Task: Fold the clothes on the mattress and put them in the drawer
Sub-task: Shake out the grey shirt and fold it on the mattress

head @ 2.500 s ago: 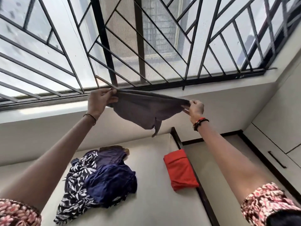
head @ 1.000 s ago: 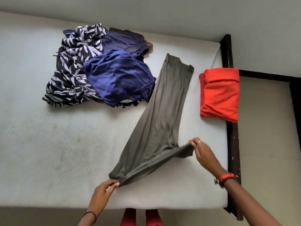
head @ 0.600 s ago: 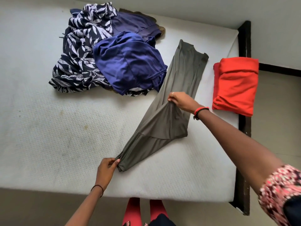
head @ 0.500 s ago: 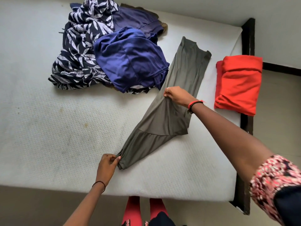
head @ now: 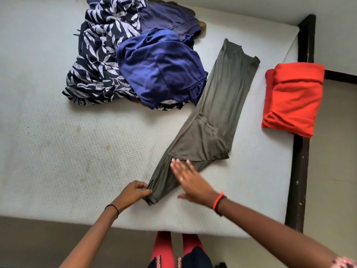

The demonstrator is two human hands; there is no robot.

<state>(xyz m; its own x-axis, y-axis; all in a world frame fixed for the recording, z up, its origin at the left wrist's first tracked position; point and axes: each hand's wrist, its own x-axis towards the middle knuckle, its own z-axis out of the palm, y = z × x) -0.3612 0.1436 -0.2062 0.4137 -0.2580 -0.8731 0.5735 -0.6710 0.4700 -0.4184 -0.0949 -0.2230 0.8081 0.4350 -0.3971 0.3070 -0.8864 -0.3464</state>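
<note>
Olive-grey trousers (head: 222, 105) lie diagonally on the white mattress (head: 58, 142), with the seat part folded over the legs. My left hand (head: 135, 191) pinches the near corner of the waistband. My right hand (head: 190, 181) lies flat with straight fingers on the near part of the trousers, blurred by motion. A folded red garment (head: 293, 97) rests at the mattress's right edge. A heap of unfolded clothes sits at the back: a blue garment (head: 160, 68), a navy leaf-print one (head: 98, 55) and a dark purple one (head: 168, 16). No drawer is in view.
A dark wooden bed frame (head: 298, 161) runs along the mattress's right side, with beige floor (head: 332, 171) beyond it. The near mattress edge is just in front of my legs in red trousers (head: 164, 246). The wall runs behind the bed.
My right hand let go of the folded-over seat corner and came back toward me, now flat on the near part of the trousers. My left hand kept its pinch on the waistband.
</note>
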